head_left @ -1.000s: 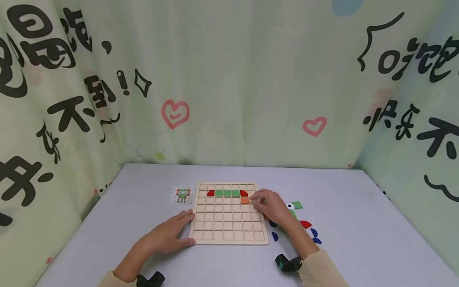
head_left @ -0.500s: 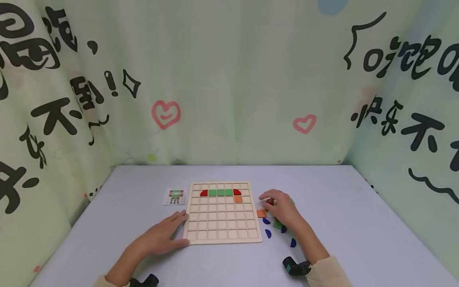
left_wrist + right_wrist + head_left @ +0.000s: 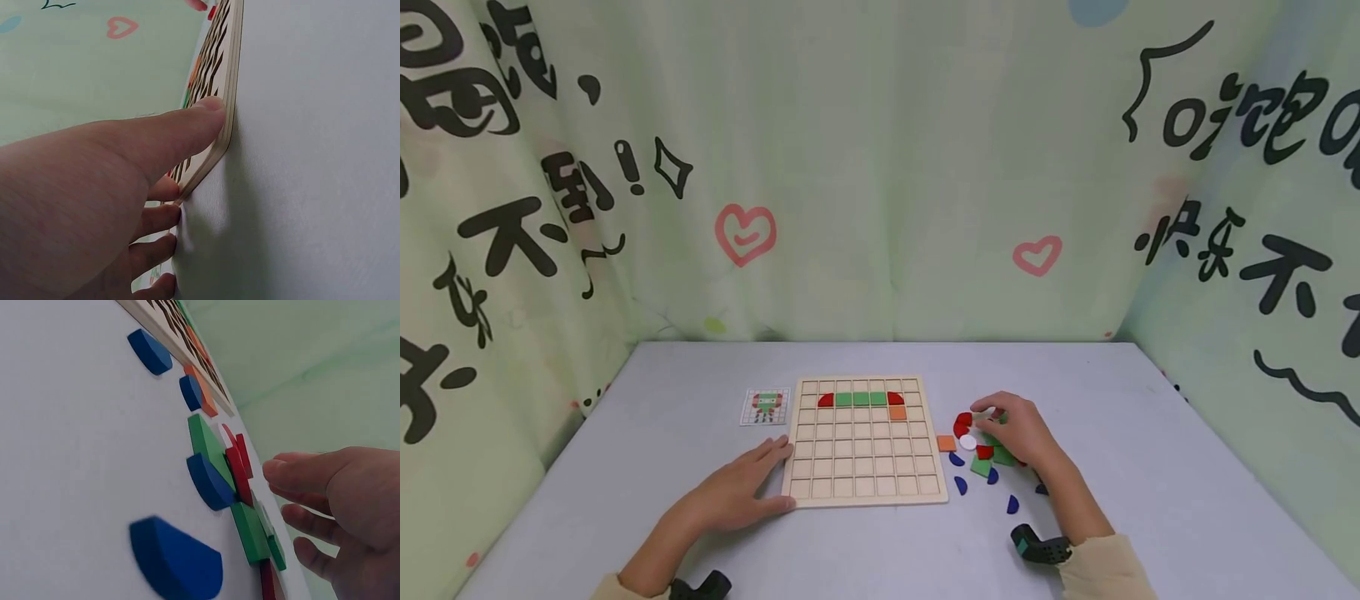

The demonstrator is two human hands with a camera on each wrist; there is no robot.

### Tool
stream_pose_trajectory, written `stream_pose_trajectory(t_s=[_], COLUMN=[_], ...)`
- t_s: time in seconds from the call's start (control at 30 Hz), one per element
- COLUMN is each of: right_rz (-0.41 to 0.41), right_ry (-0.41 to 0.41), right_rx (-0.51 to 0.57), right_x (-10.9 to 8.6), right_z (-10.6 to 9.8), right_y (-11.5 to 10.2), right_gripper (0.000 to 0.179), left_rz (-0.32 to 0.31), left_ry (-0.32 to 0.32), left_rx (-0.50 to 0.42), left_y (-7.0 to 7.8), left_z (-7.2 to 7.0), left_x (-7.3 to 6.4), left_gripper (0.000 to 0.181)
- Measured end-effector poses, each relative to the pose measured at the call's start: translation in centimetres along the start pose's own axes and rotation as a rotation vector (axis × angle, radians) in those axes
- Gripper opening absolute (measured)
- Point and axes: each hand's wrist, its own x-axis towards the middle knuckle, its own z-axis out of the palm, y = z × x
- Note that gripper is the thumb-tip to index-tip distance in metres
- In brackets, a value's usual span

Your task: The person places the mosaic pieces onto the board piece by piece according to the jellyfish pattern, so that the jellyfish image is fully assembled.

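A wooden grid board lies on the table. Its second row holds a red quarter-round at each end and green squares between; an orange square sits below the right end. My left hand rests at the board's left edge, fingers extended; in the left wrist view the thumb lies on the board's rim. Right of the board, my right hand hovers over loose pieces, fingers loosely bent. The right wrist view shows nothing between its fingers. Red pieces and a white disc lie beside its fingertips.
A small pattern card lies left of the board. A loose orange square lies against the board's right edge. Blue half-rounds and green squares are scattered near the right hand. A curtain stands behind the table.
My right hand has moved right from the board's edge over the loose pieces, uncovering red pieces and the white disc. The left hand stays at the board. The head view has shifted slightly.
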Motion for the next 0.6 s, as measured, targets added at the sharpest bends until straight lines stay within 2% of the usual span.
stream_pose_trajectory(t_s=[0.17, 0.37, 0.6], right_rz=[0.026, 0.072, 0.055], right_ry=[-0.043, -0.050, -0.039], right_rx=[-0.002, -0.015, -0.026], right_x=[0.0, 0.1, 0.3], right_z=[-0.9, -1.4, -1.0], right_y=[1.2, 1.9, 2.0], right_gripper=[0.022, 0.020, 0.018], left_rz=[-0.010, -0.012, -0.016], left_ry=[0.003, 0.012, 0.005], left_rx=[-0.011, -0.010, -0.012], left_y=[0.1, 0.1, 0.1], left_z=[0.0, 0.1, 0.0], left_x=[0.0, 0.1, 0.0], left_gripper=[0.080, 0.080, 0.080])
